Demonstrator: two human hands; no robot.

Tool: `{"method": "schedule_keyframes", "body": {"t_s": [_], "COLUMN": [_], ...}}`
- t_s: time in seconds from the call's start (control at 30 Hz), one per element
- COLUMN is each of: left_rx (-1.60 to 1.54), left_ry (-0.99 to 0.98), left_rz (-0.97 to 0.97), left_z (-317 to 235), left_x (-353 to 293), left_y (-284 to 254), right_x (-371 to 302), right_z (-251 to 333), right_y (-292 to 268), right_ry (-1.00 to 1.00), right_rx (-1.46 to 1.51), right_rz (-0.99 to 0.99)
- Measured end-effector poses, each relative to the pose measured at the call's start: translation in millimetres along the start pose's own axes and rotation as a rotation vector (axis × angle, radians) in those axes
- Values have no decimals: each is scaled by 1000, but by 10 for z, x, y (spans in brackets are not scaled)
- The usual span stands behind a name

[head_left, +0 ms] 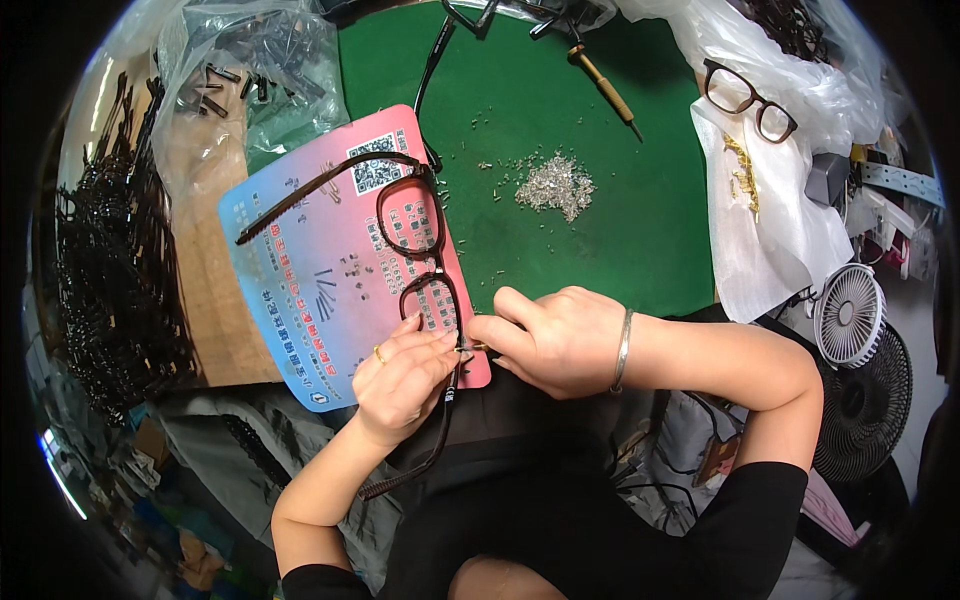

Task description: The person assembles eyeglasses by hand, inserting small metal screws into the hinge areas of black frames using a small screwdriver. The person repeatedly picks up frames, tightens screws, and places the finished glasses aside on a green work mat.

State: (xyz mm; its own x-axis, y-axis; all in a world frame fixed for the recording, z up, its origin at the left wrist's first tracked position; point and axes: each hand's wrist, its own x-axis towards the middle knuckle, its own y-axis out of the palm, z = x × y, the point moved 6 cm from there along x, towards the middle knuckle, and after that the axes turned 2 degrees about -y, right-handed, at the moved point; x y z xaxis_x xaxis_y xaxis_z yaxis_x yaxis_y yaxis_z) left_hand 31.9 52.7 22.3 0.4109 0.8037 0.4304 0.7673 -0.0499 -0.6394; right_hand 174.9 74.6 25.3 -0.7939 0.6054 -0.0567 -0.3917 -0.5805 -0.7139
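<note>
a dark brown, glossy plastic eyeglasses frame with 2 rims (pixel 437 269) lies along the right edge of a blue-to-pink rounded rectangular printed sheet (pixel 310 265), 1 temple stretched across the sheet and the other pointing down toward the person's lap. the left hand (pixel 400 382), with a gold-coloured ring on 1 finger, is nearly closed, its fingertips pinching the frame at the lower hinge. the right hand (pixel 548 342) is curled beside it, thumb and forefinger closed on a small brass-coloured piece whose kind i cannot tell. the sheet bears rows of red and dark characters running sideways, plus 1 square black-and-white code near its upper edge; a tiny pale marking shows on the lower temple, too small to read. small dark and metal pieces are scattered on the sheet. beyond, on a green work mat (pixel 630 225), sit a heap of tiny shiny silvery parts (pixel 556 187) and a brass-handled thin screwdriver (pixel 605 90). farther right, dark brown eyeglasses (pixel 760 102) rest on white wrapping, above a white round fan (pixel 848 314).
</note>
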Motion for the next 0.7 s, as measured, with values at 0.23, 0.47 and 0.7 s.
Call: {"method": "schedule_keyframes", "body": {"t_s": [0.23,0.47,0.7], "left_rx": [-38,7,516], "left_ry": [-35,-104,-276], "left_rz": [5,51,113], "left_z": [15,-129,-57], "left_x": [-36,75,261], "left_y": [30,-140,-792], "right_x": [-31,-123,-124], "right_z": [33,34,-125], "right_y": [17,-174,-158], "right_ry": [-11,37,96], "right_rx": [-63,9,78], "right_rz": [-45,-84,-125]}}
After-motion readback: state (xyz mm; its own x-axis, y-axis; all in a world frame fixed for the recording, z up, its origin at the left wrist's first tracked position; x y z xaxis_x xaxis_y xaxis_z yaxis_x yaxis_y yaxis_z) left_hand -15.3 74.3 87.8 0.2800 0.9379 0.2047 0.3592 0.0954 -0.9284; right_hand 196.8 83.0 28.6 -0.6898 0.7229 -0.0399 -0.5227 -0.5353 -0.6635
